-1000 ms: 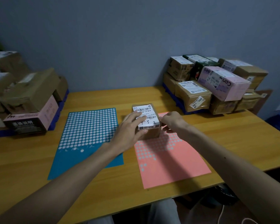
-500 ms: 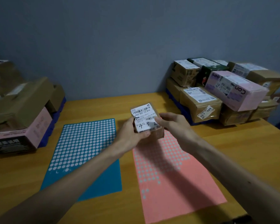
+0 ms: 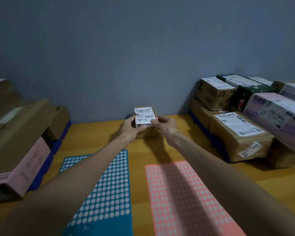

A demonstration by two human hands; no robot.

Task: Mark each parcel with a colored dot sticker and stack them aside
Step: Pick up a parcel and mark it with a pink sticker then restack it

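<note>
Head view: left hand (image 3: 129, 129) and right hand (image 3: 165, 126) clasp a small, white-labelled brown cardboard parcel (image 3: 144, 120) over the wooden table (image 3: 95, 133). A round pink sticker (image 3: 157, 118) sits on one right fingertip.

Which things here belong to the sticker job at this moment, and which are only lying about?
In the job: small parcel, held by left hand and right hand; pink dot; pink sticker sheet.
Lying about for now: blue sticker sheet; left pile of boxes; right pile of boxes.
</note>
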